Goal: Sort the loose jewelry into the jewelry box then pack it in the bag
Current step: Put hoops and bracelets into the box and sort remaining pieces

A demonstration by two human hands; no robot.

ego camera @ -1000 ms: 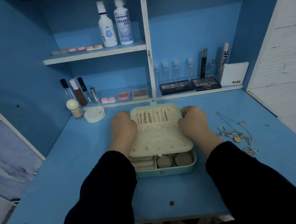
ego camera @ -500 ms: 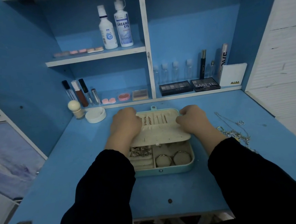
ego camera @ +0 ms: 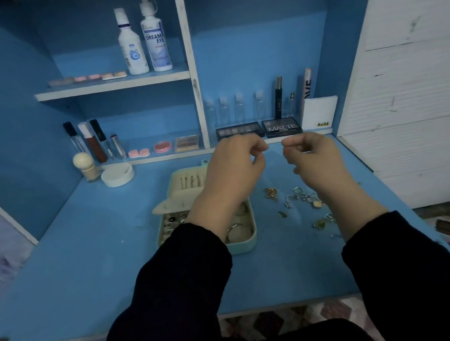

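Scanning from the left, I see the jewelry box [ego camera: 243,247] lying open on the blue desk [ego camera: 90,265], with rings and bangles in its lower tray. Above it my left hand [ego camera: 234,166] hovers with fingers curled, thumb and forefinger tips together. My right hand [ego camera: 310,159] mirrors it just beside, not touching the left. Whether either pinches anything I cannot tell. Under the right wrist, the loose jewelry [ego camera: 300,198] lies scattered on the desk, near the box.

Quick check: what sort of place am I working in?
Probably a home vanity desk: black eyeshadow palettes and white lens-solution bottles on blue shelves, open mint-green jewelry box on the blue desktop.
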